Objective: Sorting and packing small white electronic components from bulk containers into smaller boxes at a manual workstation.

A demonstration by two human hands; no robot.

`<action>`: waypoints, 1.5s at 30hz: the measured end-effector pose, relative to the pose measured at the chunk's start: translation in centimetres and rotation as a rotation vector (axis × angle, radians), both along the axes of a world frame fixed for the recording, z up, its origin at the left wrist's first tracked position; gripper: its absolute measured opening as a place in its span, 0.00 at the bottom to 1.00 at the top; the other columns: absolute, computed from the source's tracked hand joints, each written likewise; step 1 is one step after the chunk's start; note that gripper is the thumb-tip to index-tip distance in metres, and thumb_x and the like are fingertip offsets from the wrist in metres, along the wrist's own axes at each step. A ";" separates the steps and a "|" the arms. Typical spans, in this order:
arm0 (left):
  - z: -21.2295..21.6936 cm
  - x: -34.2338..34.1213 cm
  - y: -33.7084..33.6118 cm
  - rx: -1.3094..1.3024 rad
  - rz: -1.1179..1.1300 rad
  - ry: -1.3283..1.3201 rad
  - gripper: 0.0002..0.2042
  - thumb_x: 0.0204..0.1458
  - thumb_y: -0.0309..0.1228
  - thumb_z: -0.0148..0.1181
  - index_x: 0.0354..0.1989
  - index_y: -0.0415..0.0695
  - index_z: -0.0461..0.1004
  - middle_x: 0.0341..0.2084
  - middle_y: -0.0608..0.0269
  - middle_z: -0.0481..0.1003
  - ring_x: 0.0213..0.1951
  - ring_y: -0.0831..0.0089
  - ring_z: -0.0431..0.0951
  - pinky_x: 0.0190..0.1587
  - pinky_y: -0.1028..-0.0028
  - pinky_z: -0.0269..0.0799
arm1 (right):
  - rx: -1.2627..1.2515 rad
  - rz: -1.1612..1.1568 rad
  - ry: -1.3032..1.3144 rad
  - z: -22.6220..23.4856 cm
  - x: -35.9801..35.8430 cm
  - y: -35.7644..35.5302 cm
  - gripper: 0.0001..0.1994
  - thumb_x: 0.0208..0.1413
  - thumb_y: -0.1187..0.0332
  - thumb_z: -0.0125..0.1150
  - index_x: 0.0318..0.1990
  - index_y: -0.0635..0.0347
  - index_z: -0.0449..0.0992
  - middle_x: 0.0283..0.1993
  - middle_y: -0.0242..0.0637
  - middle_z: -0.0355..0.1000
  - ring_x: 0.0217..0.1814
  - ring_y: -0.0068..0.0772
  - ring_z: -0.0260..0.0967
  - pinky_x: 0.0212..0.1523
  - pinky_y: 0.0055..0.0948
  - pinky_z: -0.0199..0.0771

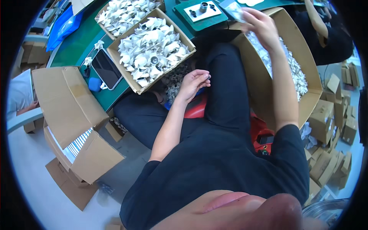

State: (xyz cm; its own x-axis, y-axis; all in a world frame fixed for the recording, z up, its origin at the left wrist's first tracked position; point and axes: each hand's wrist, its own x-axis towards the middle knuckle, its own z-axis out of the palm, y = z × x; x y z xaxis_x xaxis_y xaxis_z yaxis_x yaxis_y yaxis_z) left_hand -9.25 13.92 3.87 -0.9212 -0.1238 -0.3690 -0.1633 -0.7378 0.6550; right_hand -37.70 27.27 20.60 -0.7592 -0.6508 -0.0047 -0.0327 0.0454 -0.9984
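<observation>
My left hand (194, 85) is closed in a pinch above my lap, with a small shiny metal piece (208, 76) at its fingertips. Raised at the far right, my right hand (263, 30) is over the edge of a deep cardboard box. Its fingertips are blurred and overlap a clear plastic packet (231, 9), so its grip does not show. White finned plastic parts (297, 74) lie inside that deep box (255, 82). In front of my left hand, a shallower carton (134, 86) is heaped with similar white finned parts (153, 48); a few show round metal centres.
A green-based fixture with a white plate (202, 10) stands on the green table (71, 57). A phone (106, 68) and a blue case (94, 84) lie left of the carton. An open cardboard box (69, 103) is at left. Another person's arm (317, 19) shows far right.
</observation>
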 end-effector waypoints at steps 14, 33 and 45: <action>0.2 0.7 -1.2 0.032 0.013 0.025 0.10 0.62 0.28 0.63 0.49 0.39 0.77 0.39 0.61 0.80 0.39 0.75 0.82 0.46 0.73 0.82 | 0.463 0.154 -0.066 3.5 -0.5 -11.7 0.17 0.62 0.60 0.68 0.36 0.70 0.82 0.27 0.39 0.78 0.23 0.32 0.77 0.27 0.30 0.77; -1.7 0.3 -1.7 0.050 0.144 0.037 0.09 0.64 0.33 0.62 0.46 0.43 0.76 0.39 0.61 0.80 0.36 0.77 0.80 0.42 0.75 0.80 | 0.042 0.277 0.404 -3.9 -3.9 -9.8 0.14 0.59 0.68 0.65 0.50 0.64 0.80 0.48 0.37 0.78 0.53 0.32 0.74 0.53 0.32 0.70; 0.0 0.9 -1.4 -0.015 0.162 0.043 0.11 0.63 0.36 0.63 0.46 0.43 0.75 0.37 0.64 0.80 0.34 0.80 0.79 0.37 0.78 0.78 | -0.145 0.096 1.160 0.6 14.6 -11.8 0.29 0.47 0.67 0.78 0.56 0.70 0.76 0.50 0.44 0.77 0.51 0.41 0.75 0.54 0.35 0.74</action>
